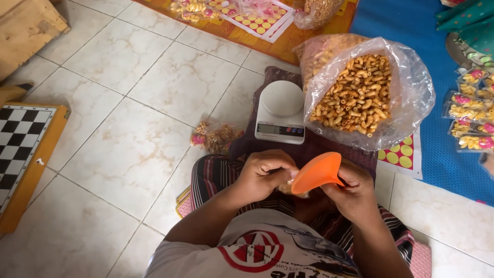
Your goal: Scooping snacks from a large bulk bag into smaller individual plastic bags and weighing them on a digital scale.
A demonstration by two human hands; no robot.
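Filling looks underway: right hand (355,191) grips an orange funnel (316,172), left hand (265,174) pinches a small bag (294,189) beneath it. Next likely needs weighing on the scale (280,110).

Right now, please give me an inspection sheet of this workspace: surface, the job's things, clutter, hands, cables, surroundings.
Surface: pale marbled tile floor.
Job's things: orange plastic funnel; small clear packet, mostly hidden under it; large clear bag of golden curled snacks; white digital kitchen scale.
Clutter: filled snack packets on the floor, more packets on the blue mat.
Hands: left hand closed on the packet; right hand gripping the funnel.
Cables: nothing seen.
Surroundings: wooden chessboard at left.
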